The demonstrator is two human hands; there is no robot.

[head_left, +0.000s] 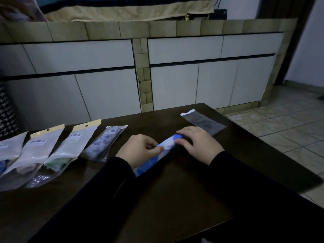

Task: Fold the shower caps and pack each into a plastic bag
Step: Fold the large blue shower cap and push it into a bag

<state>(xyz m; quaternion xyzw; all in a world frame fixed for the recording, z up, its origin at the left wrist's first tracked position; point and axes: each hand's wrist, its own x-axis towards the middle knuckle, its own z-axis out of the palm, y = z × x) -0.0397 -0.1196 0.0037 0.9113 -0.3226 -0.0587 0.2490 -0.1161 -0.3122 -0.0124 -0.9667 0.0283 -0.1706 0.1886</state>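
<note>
A blue and white shower cap (pixel 154 159), folded into a long narrow strip, lies slantwise on the dark table (pixel 175 199). My left hand (pixel 138 149) pinches the strip near its middle with curled fingers. My right hand (pixel 198 142) presses on its far end, fingers laid over it. An empty clear plastic bag (pixel 204 122) lies flat just beyond my right hand. To the left, a bag (pixel 103 143) holds a folded blue-patterned cap.
Several more packed bags (pixel 57 155) lie in a row along the table's left side, some with tan header cards. White cabinet doors (pixel 105 92) face the table. Tiled floor (pixel 280 123) lies to the right, past the table's edge.
</note>
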